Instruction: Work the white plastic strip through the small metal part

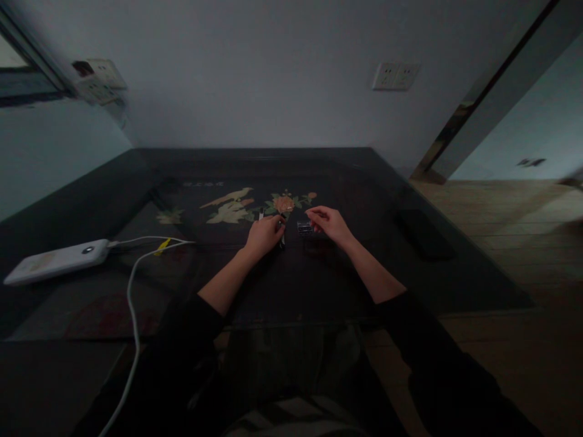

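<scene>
My left hand rests on the dark table, its fingers pinched around a small thin dark object whose tip shows beside the fingertips. My right hand is a short way to the right, fingers curled over a small clear ridged block that it holds at its left edge. Both hands sit just in front of a painted flower-and-bird design on the tabletop. The room is dim and the small objects are hard to make out.
A white power bank lies at the table's left with a white cable running toward me. A dark flat object lies at the right. Wall sockets are behind; wooden floor lies to the right.
</scene>
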Demonstrator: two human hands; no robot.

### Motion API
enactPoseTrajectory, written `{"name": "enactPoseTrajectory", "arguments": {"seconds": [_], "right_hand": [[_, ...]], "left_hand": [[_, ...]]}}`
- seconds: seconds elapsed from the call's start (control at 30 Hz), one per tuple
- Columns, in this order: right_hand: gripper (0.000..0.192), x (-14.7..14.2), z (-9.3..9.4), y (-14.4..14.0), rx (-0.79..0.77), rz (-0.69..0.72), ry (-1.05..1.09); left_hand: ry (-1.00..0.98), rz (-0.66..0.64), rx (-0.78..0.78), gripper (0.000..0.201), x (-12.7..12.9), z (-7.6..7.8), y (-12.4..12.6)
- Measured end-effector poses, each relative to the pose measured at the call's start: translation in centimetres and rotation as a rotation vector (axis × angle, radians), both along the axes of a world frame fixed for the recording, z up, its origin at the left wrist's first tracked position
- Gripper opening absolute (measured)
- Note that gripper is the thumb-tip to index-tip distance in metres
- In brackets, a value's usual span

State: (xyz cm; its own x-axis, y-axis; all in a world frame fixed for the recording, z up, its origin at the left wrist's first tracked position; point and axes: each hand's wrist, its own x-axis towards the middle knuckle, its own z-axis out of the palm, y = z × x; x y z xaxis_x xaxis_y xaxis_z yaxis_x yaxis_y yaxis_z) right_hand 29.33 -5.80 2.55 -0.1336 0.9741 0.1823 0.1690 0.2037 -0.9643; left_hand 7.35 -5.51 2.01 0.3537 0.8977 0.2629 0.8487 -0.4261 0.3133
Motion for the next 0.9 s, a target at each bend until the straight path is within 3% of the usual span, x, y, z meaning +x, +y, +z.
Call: {"name": "enactPoseTrajectory", "arguments": {"seconds": [0.2, 0.33, 0.47, 0.9], "right_hand": [[0.048, 0.0, -0.2, 0.2, 0.011, -0.013, -0.031], [0.045, -0.4, -0.1, -0.2, 0.041, 0.021, -0.080], [0.043, -1.2, 0.3, -1.0, 0.059, 0.087, -0.084], [0.043, -2.0, 0.3, -1.5, 0.004, 0.157, -0.001]], "left_hand": [[-0.068, -0.030, 0.040, 0.023, 0.2, 0.3, 0.0], [-0.241, -0.179, 0.200, 0.030, 0.8, 0.7, -0.5], [-0.283, -0.296, 0.287, 0.035, 1.6, 1.0, -1.5], [-0.384, -0.320, 0.430, 0.012, 1.6, 1.0, -1.7]]}}
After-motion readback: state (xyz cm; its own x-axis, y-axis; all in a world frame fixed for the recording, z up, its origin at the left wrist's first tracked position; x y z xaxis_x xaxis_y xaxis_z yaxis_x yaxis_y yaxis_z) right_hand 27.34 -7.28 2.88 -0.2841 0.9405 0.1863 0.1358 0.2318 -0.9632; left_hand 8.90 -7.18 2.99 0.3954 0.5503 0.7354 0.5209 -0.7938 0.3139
